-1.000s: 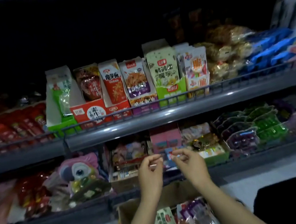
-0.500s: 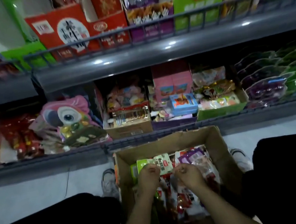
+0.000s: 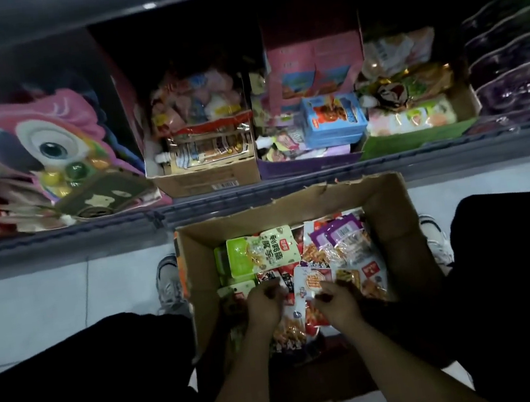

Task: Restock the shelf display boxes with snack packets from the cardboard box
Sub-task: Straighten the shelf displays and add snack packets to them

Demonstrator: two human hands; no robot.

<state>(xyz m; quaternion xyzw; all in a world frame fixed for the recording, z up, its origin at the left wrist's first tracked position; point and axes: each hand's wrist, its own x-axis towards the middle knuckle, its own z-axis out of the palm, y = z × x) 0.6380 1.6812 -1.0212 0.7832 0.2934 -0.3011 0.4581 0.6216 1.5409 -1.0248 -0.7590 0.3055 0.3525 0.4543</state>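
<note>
You dug both curled hands, left hand (image 3: 265, 303) and right hand (image 3: 335, 299), among glossy snack packets (image 3: 306, 291) at the near side of the torn brown cardboard box (image 3: 390, 218), picking stock; their hold could not be told, and next came lifting a packet cleanly.

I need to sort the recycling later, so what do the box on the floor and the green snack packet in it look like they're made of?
The cardboard box looks like plain brown corrugated card, matte, with ragged torn top edges. The green snack packet appears to be thin printed plastic film, glossy, catching the light; whether it is foil-lined cannot be told.

Both forearms reach forward and down; left hand (image 3: 264, 305) and right hand (image 3: 335, 299) close together, fingers seemingly curled.
</note>
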